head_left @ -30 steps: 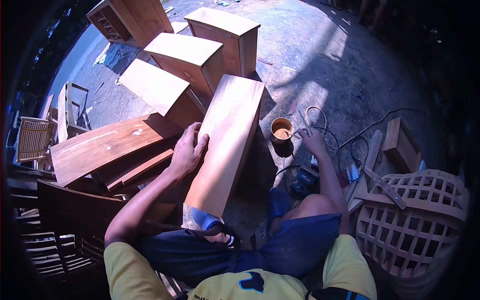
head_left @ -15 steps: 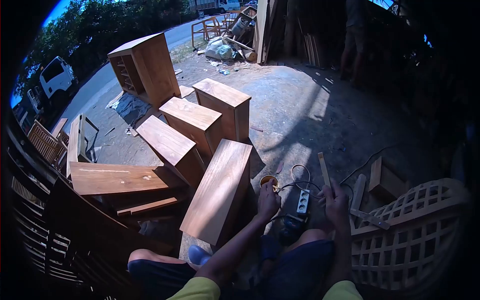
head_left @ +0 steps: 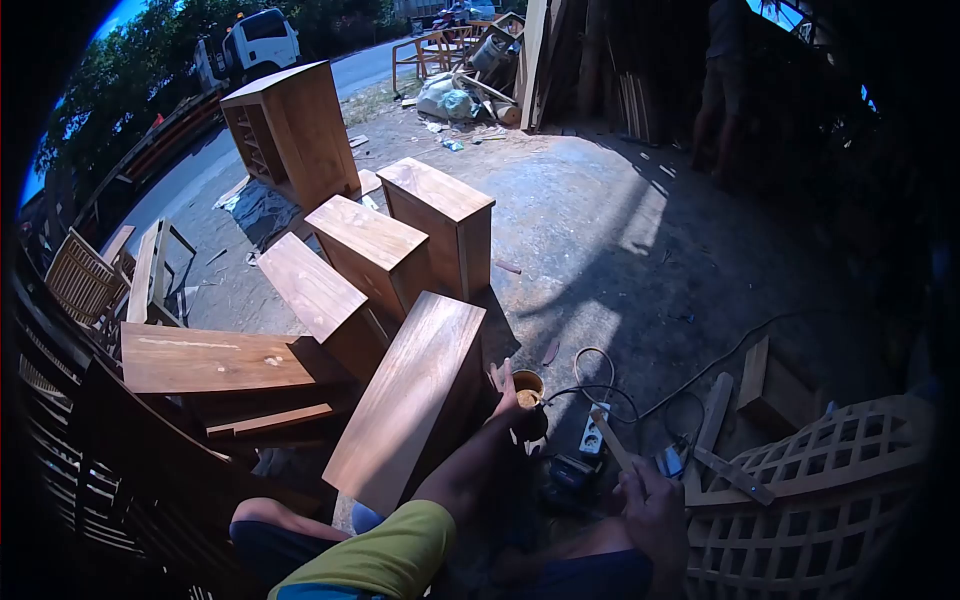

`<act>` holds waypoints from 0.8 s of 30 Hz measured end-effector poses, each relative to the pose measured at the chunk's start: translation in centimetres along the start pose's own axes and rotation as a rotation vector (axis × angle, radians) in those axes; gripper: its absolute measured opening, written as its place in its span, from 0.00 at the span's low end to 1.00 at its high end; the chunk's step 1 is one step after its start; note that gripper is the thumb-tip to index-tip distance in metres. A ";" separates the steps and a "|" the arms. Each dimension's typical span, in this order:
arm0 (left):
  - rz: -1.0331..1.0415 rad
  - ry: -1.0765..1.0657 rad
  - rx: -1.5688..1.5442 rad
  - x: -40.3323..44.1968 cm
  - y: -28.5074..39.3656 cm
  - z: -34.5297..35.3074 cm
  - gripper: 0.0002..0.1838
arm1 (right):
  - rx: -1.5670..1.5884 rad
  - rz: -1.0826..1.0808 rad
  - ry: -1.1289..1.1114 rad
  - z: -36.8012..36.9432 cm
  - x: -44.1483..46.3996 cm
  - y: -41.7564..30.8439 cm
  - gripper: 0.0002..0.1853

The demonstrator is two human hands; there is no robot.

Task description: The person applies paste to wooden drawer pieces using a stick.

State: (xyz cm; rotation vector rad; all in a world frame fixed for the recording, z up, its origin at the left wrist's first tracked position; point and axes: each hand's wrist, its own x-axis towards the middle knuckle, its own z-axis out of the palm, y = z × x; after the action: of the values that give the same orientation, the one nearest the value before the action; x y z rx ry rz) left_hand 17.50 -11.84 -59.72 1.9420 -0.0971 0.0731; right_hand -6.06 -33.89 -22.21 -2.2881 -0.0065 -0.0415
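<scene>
My left hand (head_left: 508, 398) is beside the near wooden drawer-like box (head_left: 415, 385), its fingers stretched upward. I cannot tell whether they touch the box's side. Just right of that hand stands a small round cup (head_left: 528, 384) with brownish stuff in it. My right hand (head_left: 652, 505) is closed around a flat wooden stick (head_left: 613, 440), which points up and left across a white power strip (head_left: 592, 430). A small shiny bluish thing (head_left: 670, 461) shows just above my right hand. A dark power tool (head_left: 570, 478) lies between my hands.
More wooden boxes (head_left: 365, 230) stand ahead, with a tall cabinet (head_left: 305, 135) behind. A board (head_left: 215, 360) lies left. Cables (head_left: 655, 408) cross the floor; a wooden lattice piece (head_left: 830, 455) is at right. A person (head_left: 720, 80) stands in shade. A truck (head_left: 255, 45) is on the road.
My left hand has moved left from the cup to beside the box. My right hand has come down and left, with the stick tilting left. The truck has moved right.
</scene>
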 end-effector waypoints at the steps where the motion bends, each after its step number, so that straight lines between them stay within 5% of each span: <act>1: -0.014 -0.005 0.093 0.0 -1.3 0.2 0.76 | 0.002 0.023 -0.048 0.0 0.3 0.1 0.14; 7: -0.101 -0.052 0.425 -0.2 -5.4 1.1 0.79 | 0.037 0.026 -0.076 0.8 1.4 0.1 0.13; 11: 0.038 0.071 0.501 0.6 -4.4 1.8 0.75 | 0.061 0.017 -0.100 1.2 1.7 -0.2 0.13; 15: 0.021 0.014 0.402 0.2 -3.4 -0.1 0.59 | -0.027 0.061 -0.129 0.9 1.3 -2.0 0.14; 22: 0.046 -0.004 0.275 -0.6 -1.6 -0.2 0.54 | -0.203 -0.107 -0.193 0.8 1.0 -1.6 0.18; 24: 0.057 -0.014 0.238 -0.8 -1.6 -0.6 0.52 | -0.037 -0.047 -0.147 1.7 1.8 -3.0 0.17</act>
State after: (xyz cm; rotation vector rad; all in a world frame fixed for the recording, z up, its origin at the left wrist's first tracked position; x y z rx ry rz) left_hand 16.83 -10.71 -61.09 2.1776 -0.1586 0.1129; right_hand -4.31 -30.68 -21.02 -2.3226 -0.1367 0.1033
